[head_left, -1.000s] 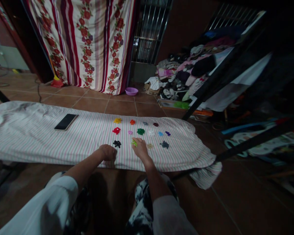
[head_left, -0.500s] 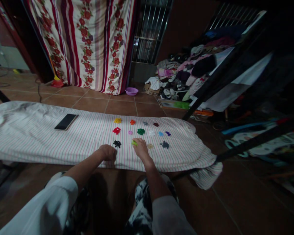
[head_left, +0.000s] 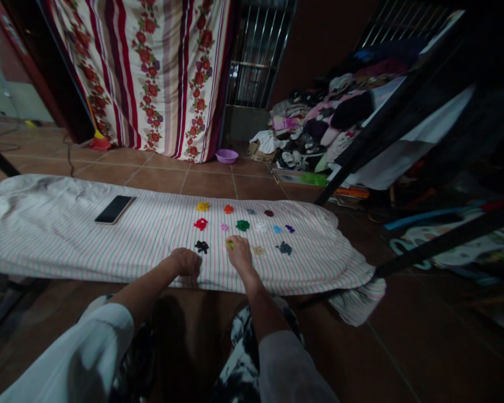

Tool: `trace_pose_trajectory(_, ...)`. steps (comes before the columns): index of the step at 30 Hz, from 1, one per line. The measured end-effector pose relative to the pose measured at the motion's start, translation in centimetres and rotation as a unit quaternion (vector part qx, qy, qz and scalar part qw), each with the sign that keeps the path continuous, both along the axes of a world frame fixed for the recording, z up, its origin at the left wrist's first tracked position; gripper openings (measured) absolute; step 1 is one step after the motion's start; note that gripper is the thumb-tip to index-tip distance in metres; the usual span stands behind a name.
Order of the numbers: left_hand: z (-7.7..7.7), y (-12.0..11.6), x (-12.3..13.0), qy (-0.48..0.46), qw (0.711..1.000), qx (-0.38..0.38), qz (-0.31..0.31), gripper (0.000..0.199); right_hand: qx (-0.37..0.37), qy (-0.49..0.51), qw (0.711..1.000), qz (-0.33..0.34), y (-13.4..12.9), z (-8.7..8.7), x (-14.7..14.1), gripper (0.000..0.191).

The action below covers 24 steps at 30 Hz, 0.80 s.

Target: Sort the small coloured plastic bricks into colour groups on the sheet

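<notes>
Fingers [head_left: 231, 245] of right hand [head_left: 238, 253] touch lime-green pieces [head_left: 229, 244].

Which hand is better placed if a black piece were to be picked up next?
Left, most likely. The left hand is right beside the black pile, while the right hand is farther off, its fingers at the lime-green pieces.

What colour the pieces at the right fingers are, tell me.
The pieces are lime green, clearest in the head view.
</notes>
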<state>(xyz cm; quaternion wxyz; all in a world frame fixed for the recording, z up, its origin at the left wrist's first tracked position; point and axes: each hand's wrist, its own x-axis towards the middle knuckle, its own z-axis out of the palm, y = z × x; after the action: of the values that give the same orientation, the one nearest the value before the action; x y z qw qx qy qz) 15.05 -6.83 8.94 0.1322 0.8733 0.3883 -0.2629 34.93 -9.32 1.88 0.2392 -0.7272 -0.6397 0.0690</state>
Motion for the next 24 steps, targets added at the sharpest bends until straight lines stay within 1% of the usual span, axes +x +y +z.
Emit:
trace_pose_trajectory(5,-0.3,0.1,-0.1,-0.002,1.0,0.006,0.004,0.025,0.006,0.002,1.0,0.001,0.0,-0.1,0.2,0.014)
trace_pose_trajectory(10,-0.2,0.0,0.0,-0.001,1.0,0.007,0.003,0.027,0.024,0.019,0.999,0.01,-0.1,-0.3,0.4,0.016)
trace_pose_trajectory(14,-0.1,-0.1,0.1,-0.001,1.0,0.007,0.004,0.026,0.023,0.033,0.999,0.009,-0.2,-0.2,0.4,0.017)
trace_pose_trajectory(16,0.0,-0.1,0.1,0.0,1.0,0.006,0.004,0.026,0.016,0.032,0.999,0.01,-0.4,0.1,0.6,0.021)
trace_pose_trajectory(21,0.2,-0.1,0.1,0.001,1.0,0.0,0.004,0.025,-0.018,0.018,0.999,0.032,-0.9,0.5,1.4,0.042)
trace_pose_trajectory(24,0.2,0.0,0.1,0.004,1.0,-0.005,0.008,0.023,-0.026,0.012,0.998,0.054,-1.1,0.3,1.8,0.044)
